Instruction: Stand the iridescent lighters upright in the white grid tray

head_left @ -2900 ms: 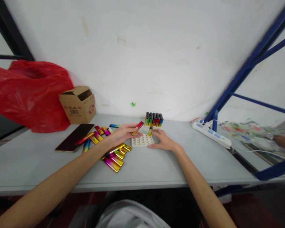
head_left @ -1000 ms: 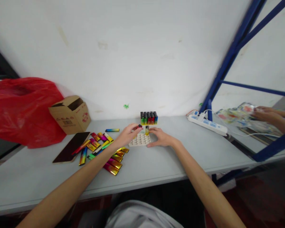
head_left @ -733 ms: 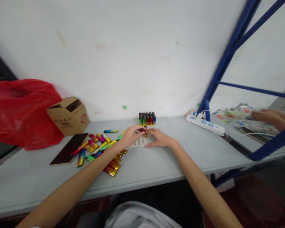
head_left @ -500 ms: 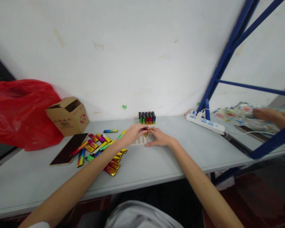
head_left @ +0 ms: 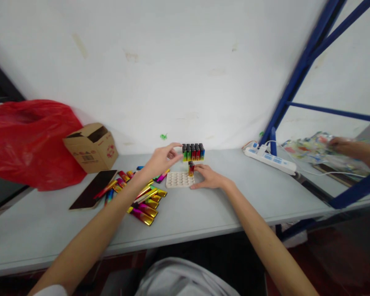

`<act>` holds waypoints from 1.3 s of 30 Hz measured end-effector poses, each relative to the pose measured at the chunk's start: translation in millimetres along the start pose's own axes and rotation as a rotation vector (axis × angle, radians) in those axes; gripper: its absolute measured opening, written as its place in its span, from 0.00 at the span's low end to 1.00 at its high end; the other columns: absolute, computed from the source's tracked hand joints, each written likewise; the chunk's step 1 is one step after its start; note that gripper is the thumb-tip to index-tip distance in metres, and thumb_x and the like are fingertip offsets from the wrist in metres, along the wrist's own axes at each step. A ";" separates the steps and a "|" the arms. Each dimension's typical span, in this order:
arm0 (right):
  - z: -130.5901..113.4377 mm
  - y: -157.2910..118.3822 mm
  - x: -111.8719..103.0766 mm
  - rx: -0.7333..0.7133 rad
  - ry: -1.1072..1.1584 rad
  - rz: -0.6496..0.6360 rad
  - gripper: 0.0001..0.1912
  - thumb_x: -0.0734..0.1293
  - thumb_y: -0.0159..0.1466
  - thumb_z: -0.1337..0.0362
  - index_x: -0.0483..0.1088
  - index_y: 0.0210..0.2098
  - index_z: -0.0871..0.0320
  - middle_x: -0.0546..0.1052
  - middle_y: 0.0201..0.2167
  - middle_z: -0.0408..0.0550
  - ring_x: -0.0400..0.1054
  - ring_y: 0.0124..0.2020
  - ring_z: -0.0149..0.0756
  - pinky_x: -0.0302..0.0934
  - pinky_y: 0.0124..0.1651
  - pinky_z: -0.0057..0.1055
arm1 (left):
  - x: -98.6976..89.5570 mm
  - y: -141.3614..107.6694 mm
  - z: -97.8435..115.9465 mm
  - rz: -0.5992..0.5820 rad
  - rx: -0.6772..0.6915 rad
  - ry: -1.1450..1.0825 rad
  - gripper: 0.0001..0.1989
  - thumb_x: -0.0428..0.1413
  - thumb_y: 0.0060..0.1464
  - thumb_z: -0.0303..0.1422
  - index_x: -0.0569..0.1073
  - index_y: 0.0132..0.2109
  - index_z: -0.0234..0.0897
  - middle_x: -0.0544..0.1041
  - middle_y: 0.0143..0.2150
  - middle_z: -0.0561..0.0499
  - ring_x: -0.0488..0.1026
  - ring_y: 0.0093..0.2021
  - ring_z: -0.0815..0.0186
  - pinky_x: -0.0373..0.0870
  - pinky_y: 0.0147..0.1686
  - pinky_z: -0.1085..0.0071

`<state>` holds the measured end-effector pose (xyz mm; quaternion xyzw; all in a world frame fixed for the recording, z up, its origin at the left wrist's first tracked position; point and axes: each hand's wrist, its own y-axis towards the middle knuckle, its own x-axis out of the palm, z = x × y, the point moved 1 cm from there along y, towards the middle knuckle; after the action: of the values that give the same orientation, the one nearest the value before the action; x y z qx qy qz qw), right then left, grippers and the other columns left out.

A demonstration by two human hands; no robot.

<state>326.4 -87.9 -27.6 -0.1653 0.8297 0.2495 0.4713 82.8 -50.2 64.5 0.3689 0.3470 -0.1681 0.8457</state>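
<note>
A white tray (head_left: 179,181) with rows of round holes lies on the table. At its back right corner stands a red-and-gold lighter (head_left: 191,170) with a black top. My right hand (head_left: 210,177) rests beside the tray's right edge with fingers spread, the upper ones at the lighter and the thumb by the front corner. Behind the tray, a tight block of upright lighters (head_left: 193,153) shows black tops and shiny coloured bodies. Just left of that block, my left hand (head_left: 162,161) is raised, thumb and forefinger apart. A loose pile of metallic lighters (head_left: 146,209) lies partly under my left forearm.
A dark phone (head_left: 94,191) lies left of the pile. Behind it are a cardboard box (head_left: 94,150) and a red plastic bag (head_left: 40,148). At right are a white power strip (head_left: 269,160), a blue metal frame (head_left: 288,90) and another person's hand (head_left: 351,149).
My left hand has moved up and left from the tray, uncovering its holes and the lighter at its corner. My right hand stays by the tray. The view has shifted slightly.
</note>
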 end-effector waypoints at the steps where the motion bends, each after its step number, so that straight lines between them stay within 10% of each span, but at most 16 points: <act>1: 0.3 -0.2 0.0 -0.001 0.006 -0.002 0.40 0.76 0.55 0.43 0.67 0.60 0.57 0.68 0.62 0.60 0.61 0.64 0.55 0.53 0.68 0.53 | -13.7 0.0 -4.2 0.047 -0.026 0.023 0.20 0.56 0.61 0.43 0.77 0.54 0.37 0.82 0.39 0.47 0.78 0.37 0.63 0.72 0.42 0.70; 9: 2.6 -0.2 1.4 0.012 0.013 -0.010 0.42 0.76 0.54 0.41 0.67 0.60 0.58 0.68 0.62 0.60 0.61 0.64 0.55 0.53 0.68 0.51 | -41.8 -37.9 -43.3 -0.296 -0.349 0.099 0.13 0.61 0.48 0.43 0.82 0.33 0.38 0.83 0.31 0.47 0.79 0.34 0.57 0.72 0.38 0.68; 22: 1.8 -0.8 0.0 0.018 0.011 -0.031 0.43 0.76 0.55 0.41 0.66 0.61 0.60 0.67 0.63 0.62 0.60 0.65 0.55 0.52 0.70 0.51 | -17.4 -37.1 -66.3 -0.495 -0.291 0.289 0.22 0.56 0.52 0.34 0.74 0.55 0.40 0.76 0.28 0.52 0.73 0.29 0.60 0.63 0.32 0.70; 30: 0.6 -1.8 -0.3 0.029 0.029 -0.030 0.43 0.75 0.55 0.41 0.66 0.61 0.59 0.66 0.64 0.62 0.59 0.65 0.55 0.51 0.70 0.51 | -27.3 -35.7 -66.6 -0.026 -0.319 0.082 0.22 0.61 0.48 0.40 0.75 0.50 0.38 0.79 0.36 0.49 0.76 0.33 0.62 0.70 0.37 0.68; 35: -2.3 -3.1 -2.3 0.034 0.034 -0.019 0.41 0.75 0.55 0.42 0.67 0.60 0.58 0.66 0.64 0.61 0.60 0.65 0.55 0.52 0.70 0.52 | -39.7 -30.8 -48.5 0.326 -0.400 -0.397 0.25 0.67 0.44 0.44 0.76 0.47 0.35 0.81 0.39 0.46 0.77 0.36 0.62 0.73 0.38 0.67; 39: -2.5 -3.5 -2.7 0.022 0.031 -0.018 0.40 0.75 0.55 0.42 0.67 0.60 0.58 0.67 0.63 0.61 0.61 0.65 0.55 0.52 0.69 0.52 | -28.2 -34.4 -39.9 0.388 -0.509 -0.771 0.23 0.72 0.39 0.42 0.78 0.41 0.33 0.81 0.40 0.45 0.77 0.40 0.63 0.75 0.40 0.68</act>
<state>327.8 -92.1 -25.0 -0.1716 0.8380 0.2336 0.4623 26.0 -43.0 47.7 0.1196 -0.0359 -0.0419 0.9913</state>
